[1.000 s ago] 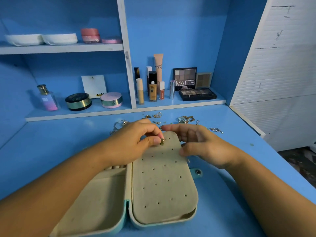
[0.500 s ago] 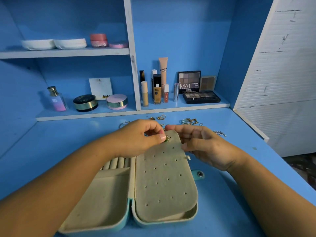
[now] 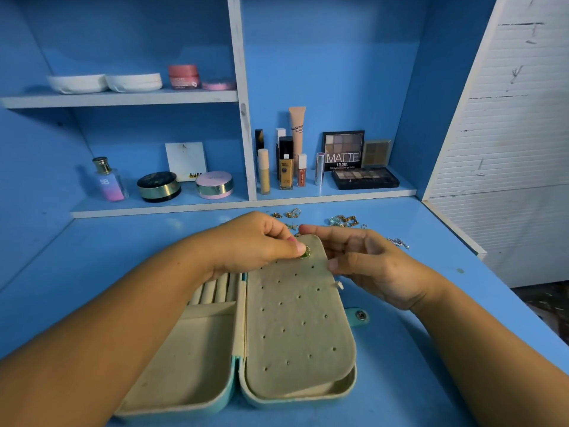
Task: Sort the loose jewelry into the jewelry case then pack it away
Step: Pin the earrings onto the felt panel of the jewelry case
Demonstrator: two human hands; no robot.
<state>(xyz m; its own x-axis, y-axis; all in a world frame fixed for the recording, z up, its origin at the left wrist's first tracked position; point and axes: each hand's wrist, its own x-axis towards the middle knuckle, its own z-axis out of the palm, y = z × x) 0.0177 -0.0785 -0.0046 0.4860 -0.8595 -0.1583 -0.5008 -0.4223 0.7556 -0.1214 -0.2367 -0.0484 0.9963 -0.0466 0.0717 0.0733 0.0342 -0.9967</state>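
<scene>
An open teal jewelry case [image 3: 351, 377] lies on the blue desk, beige inside. Its right half carries a perforated earring panel [image 3: 295, 318], tilted up at the far end. My left hand [image 3: 252, 241] pinches a small green stud earring [image 3: 305, 252] against the panel's top edge. My right hand [image 3: 369, 263] holds the panel's far right edge, fingers behind it and thumb in front. Ring rolls [image 3: 212, 291] show in the left half, partly hidden by my left wrist. Loose gold jewelry [image 3: 343, 220] and a silver piece [image 3: 398, 242] lie on the desk beyond my hands.
Cosmetics stand on the low shelf behind: a perfume bottle [image 3: 107, 180], compacts [image 3: 158, 186], foundation bottles [image 3: 285, 164], an eyeshadow palette [image 3: 365, 177]. White dishes [image 3: 104, 82] sit on the upper shelf. A white slatted panel [image 3: 508, 149] bounds the right side.
The view has tilted so the scene sits lower. My left hand has carried the stud up to the panel's top edge; my right hand keeps hold of the panel.
</scene>
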